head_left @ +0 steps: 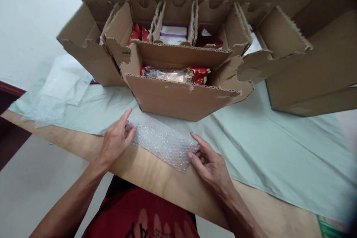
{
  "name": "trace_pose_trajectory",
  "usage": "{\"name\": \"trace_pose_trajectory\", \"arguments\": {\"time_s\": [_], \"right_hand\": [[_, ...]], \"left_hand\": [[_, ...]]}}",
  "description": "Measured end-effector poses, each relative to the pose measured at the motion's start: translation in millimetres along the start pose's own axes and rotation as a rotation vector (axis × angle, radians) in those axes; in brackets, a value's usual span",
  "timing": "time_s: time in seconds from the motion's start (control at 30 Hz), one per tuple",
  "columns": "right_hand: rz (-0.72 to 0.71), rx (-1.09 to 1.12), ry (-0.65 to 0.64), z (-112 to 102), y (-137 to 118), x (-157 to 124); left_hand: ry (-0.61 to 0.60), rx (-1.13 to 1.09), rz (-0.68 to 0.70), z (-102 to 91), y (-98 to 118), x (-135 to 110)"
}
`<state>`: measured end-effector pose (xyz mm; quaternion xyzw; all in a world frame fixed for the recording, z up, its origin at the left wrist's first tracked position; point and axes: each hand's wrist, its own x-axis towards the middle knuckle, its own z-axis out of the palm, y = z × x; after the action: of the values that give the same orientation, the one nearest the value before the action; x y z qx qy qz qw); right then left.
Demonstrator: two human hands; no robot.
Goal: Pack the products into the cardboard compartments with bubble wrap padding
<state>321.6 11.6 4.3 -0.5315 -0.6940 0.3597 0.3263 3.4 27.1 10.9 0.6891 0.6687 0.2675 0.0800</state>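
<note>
A folded sheet of clear bubble wrap (161, 139) stretches between my two hands above the front of the cloth-covered table. My left hand (117, 139) pinches its left end, with the index finger pointing forward. At the other end, my right hand (210, 163) grips the edge between thumb and curled fingers, its index finger raised. Just beyond the wrap stands a small open cardboard box (184, 98). Inside it lies a packaged item in clear and red wrapping (175, 75), its contents only partly visible.
Behind is a row of open cardboard compartments (178, 15) with red packets (138, 33) and purple-edged white packs (173, 31). More bubble wrap (60, 89) lies at the left. A large cardboard box (312, 81) stands right. Pale green cloth (284, 145) covers the wooden table (158, 182).
</note>
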Motion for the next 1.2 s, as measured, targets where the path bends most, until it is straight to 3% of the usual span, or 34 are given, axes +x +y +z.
{"name": "trace_pose_trajectory", "arguments": {"time_s": [0.17, 0.33, 0.47, 0.6, 0.7, 0.77, 0.83, 0.93, 1.2], "right_hand": [[-0.037, 0.04, -0.236, -5.1, -14.3, -0.4], [-0.089, 0.0, -0.299, -13.3, -30.3, -5.6], [-0.085, -0.173, -0.186, -26.9, -20.0, -14.6], [-0.175, -0.327, 0.128, -58.4, -19.5, -13.3], [-0.334, -0.457, 0.394, -83.6, -42.7, 13.3], [-0.459, -0.555, 0.491, -93.3, -61.2, 43.0], [-0.571, -0.616, 0.502, -96.5, -74.3, 72.8], [-0.641, -0.591, 0.402, -93.5, -79.2, 96.1], [-0.651, -0.53, 0.281, -86.8, -69.8, 69.3]], "left_hand": [[-0.059, 0.025, 0.003, -1.9, -0.8, 8.1], [-0.122, 0.027, 0.069, -5.2, -1.3, 1.2], [-0.113, 0.027, 0.142, -1.5, -0.8, -4.7], [0.103, -0.009, 0.166, -12.8, 12.9, 2.4], [0.313, -0.041, 0.205, -31.6, 28.3, 27.5], [0.38, -0.08, 0.255, -42.0, 37.7, 51.4], [0.36, -0.146, 0.279, -47.7, 45.2, 73.3], [0.284, -0.267, 0.265, -48.9, 51.2, 88.4], [0.254, -0.387, 0.298, -47.5, 45.1, 66.7]]}}
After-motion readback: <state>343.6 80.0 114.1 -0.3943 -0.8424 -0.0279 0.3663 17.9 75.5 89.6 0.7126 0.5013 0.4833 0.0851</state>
